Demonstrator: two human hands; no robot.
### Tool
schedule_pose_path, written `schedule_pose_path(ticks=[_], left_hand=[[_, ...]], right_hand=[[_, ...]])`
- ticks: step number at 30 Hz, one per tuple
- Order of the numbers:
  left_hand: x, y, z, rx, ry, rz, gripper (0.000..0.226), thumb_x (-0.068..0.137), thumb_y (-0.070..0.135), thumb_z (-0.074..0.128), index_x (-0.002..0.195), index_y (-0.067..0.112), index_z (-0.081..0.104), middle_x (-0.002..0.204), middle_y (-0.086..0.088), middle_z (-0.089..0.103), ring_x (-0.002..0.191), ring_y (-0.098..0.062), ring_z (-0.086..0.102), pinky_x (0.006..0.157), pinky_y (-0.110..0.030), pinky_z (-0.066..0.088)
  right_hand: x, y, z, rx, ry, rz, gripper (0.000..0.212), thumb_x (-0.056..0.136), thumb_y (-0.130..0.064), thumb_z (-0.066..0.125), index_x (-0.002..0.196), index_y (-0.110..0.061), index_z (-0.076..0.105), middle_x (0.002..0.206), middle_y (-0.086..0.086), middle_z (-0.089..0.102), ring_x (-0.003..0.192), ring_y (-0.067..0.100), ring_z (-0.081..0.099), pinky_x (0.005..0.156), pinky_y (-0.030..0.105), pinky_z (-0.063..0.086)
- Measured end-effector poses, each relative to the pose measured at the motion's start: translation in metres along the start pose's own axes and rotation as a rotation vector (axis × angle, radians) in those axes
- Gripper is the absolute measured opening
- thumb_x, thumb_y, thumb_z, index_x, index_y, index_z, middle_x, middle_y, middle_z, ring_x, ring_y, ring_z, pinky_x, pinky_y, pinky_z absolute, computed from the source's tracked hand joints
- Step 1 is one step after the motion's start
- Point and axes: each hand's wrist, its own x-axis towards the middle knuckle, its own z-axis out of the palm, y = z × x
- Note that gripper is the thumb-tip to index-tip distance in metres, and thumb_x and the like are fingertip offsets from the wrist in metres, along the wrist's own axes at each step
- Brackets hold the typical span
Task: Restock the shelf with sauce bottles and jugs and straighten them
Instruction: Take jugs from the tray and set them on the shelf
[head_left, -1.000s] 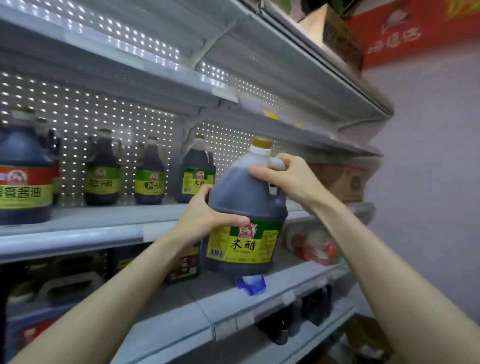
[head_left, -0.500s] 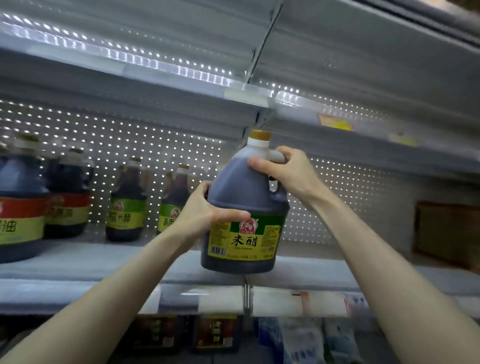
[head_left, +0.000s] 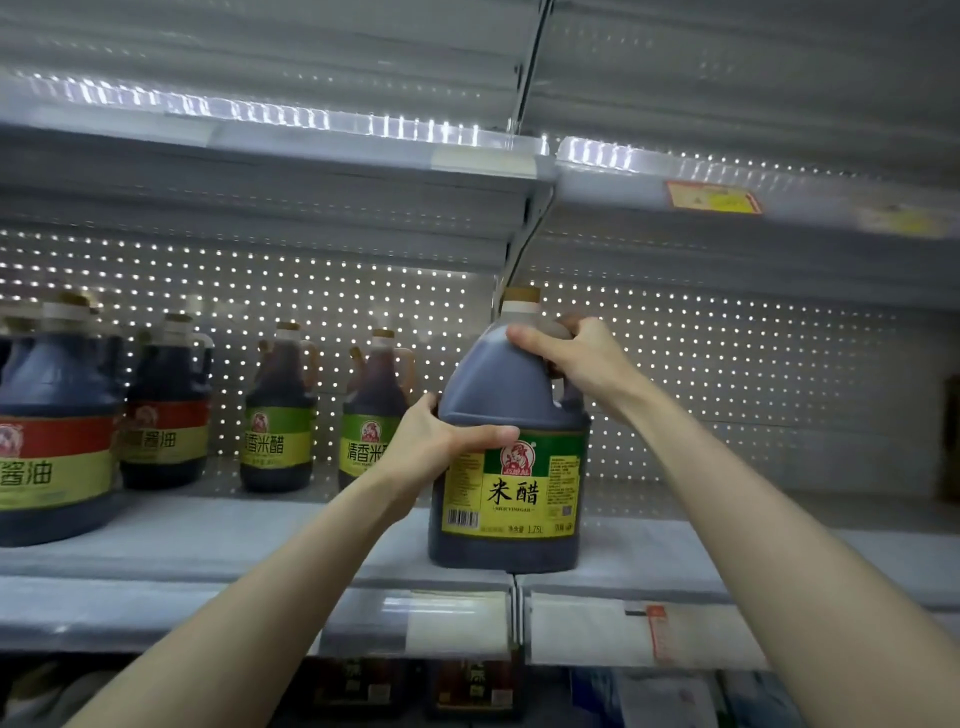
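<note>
Gripping one rice vinegar jug (head_left: 511, 457), left hand (head_left: 434, 447) wraps its side, right hand (head_left: 576, 358) closes round its handle; four jugs (head_left: 278, 415) stand left of the hands.

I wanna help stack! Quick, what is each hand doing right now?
Left hand: closed around the side of the rice vinegar jug.
Right hand: closed on the same jug's handle, near the cap.
</note>
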Motion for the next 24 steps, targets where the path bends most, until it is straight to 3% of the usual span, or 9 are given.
schedule_pose_path(ticks=[4,7,10,12,14,16,19,22,24], left_hand=[[0.001,-0.005,0.003,-0.010,-0.011,-0.016,0.082,0.041,0.038,0.087,0.112,0.017,0.052,0.099,-0.003,0.072,0.082,-0.017,0.073,0.071,-0.033,0.057],[0.001,-0.010,0.004,0.007,-0.022,-0.030,0.079,0.046,0.042,0.084,0.113,0.017,0.049,0.101,-0.004,0.071,0.084,-0.018,0.072,0.072,-0.033,0.057],[0.000,-0.015,0.005,-0.016,-0.029,-0.017,0.077,0.052,0.046,0.081,0.116,0.020,0.048,0.104,-0.004,0.070,0.088,-0.018,0.071,0.076,-0.036,0.057],[-0.001,-0.020,0.005,-0.039,-0.025,-0.021,0.077,0.055,0.053,0.079,0.119,0.023,0.048,0.107,-0.003,0.070,0.091,-0.018,0.071,0.078,-0.036,0.057],[-0.004,-0.028,0.008,-0.073,-0.035,-0.039,0.092,0.051,0.067,0.080,0.126,0.023,0.047,0.110,-0.002,0.070,0.096,-0.019,0.070,0.085,-0.041,0.056],[-0.008,-0.037,0.014,-0.119,-0.021,-0.048,0.099,0.049,0.072,0.077,0.128,0.020,0.048,0.109,-0.003,0.071,0.096,-0.019,0.071,0.086,-0.042,0.056],[-0.011,-0.044,0.018,-0.133,0.037,-0.033,0.091,0.054,0.067,0.072,0.125,0.016,0.051,0.106,-0.003,0.072,0.091,-0.017,0.072,0.077,-0.034,0.058],[-0.013,-0.050,0.021,-0.128,0.046,-0.028,0.085,0.058,0.062,0.072,0.126,0.015,0.050,0.106,-0.003,0.072,0.091,-0.016,0.072,0.075,-0.033,0.059],[-0.013,-0.050,0.022,-0.131,0.033,-0.027,0.072,0.066,0.054,0.071,0.123,0.017,0.050,0.105,-0.002,0.072,0.088,-0.013,0.072,0.068,-0.027,0.058]], right_hand=[[0.001,0.010,0.002,0.005,-0.001,0.033,0.079,0.074,-0.051,0.075,0.128,0.001,0.050,0.112,0.007,0.064,0.091,0.018,0.062,0.063,0.020,0.049],[0.001,0.013,0.006,-0.006,0.015,0.029,0.059,0.080,-0.048,0.072,0.116,-0.005,0.054,0.106,0.003,0.062,0.088,0.016,0.060,0.058,0.016,0.046],[-0.003,0.017,0.008,0.016,0.038,0.040,0.062,0.081,-0.048,0.070,0.123,-0.005,0.052,0.113,0.004,0.063,0.102,0.019,0.062,0.075,0.025,0.049],[-0.016,0.023,0.009,0.085,0.032,0.048,0.054,0.085,-0.044,0.067,0.122,-0.009,0.049,0.110,-0.001,0.063,0.097,0.014,0.063,0.071,0.022,0.051],[-0.035,0.033,0.011,0.152,0.044,0.071,0.041,0.090,-0.036,0.062,0.120,-0.014,0.045,0.104,-0.007,0.059,0.088,0.004,0.061,0.062,0.012,0.050],[-0.052,0.050,0.014,0.183,0.051,0.097,0.041,0.093,-0.034,0.059,0.124,-0.013,0.043,0.108,-0.003,0.059,0.086,0.004,0.063,0.059,0.011,0.050],[-0.073,0.070,0.025,0.246,0.047,0.159,0.045,0.093,-0.040,0.055,0.129,-0.015,0.045,0.106,-0.001,0.066,0.081,0.002,0.068,0.061,0.013,0.051],[-0.085,0.087,0.037,0.307,0.057,0.203,0.047,0.088,-0.050,0.052,0.120,-0.016,0.056,0.096,-0.002,0.073,0.078,0.004,0.070,0.061,0.015,0.052],[-0.085,0.093,0.040,0.326,0.084,0.219,0.055,0.077,-0.060,0.053,0.113,-0.019,0.061,0.092,-0.002,0.075,0.082,0.009,0.072,0.071,0.024,0.056]])
